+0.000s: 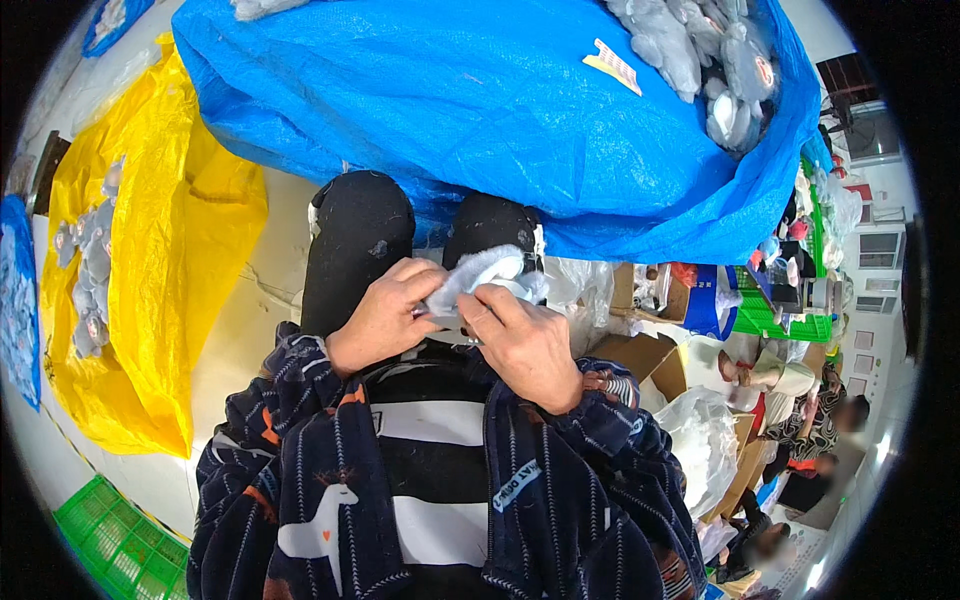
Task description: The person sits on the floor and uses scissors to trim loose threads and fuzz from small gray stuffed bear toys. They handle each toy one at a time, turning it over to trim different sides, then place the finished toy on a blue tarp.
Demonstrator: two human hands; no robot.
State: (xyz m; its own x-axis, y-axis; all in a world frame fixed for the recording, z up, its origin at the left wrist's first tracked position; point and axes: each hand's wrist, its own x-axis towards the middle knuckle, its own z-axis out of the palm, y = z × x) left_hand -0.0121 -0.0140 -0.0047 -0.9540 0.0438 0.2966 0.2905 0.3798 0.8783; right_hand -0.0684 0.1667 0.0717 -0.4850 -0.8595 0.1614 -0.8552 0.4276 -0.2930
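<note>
A small grey and white plush toy (470,277) is held between both hands, above my lap near my knees. The fingers of my left hand (385,315) pinch its left end. My right hand (527,345) grips it from the right, thumb and index finger pressed on the fluffy fabric. Both palms are turned down and inward, so the underside of the toy and some fingertips are hidden. Beyond my knees spreads a large blue woven sack (450,110), with several grey plush toys (740,70) in its opening at the far right.
To the left stands a yellow woven sack (215,210) with grey plush pieces (93,265) in it. A green plastic crate (115,540) sits at the lower left. Cardboard boxes (640,360) and clear plastic bags (695,440) lie to my right. Several people are farther right.
</note>
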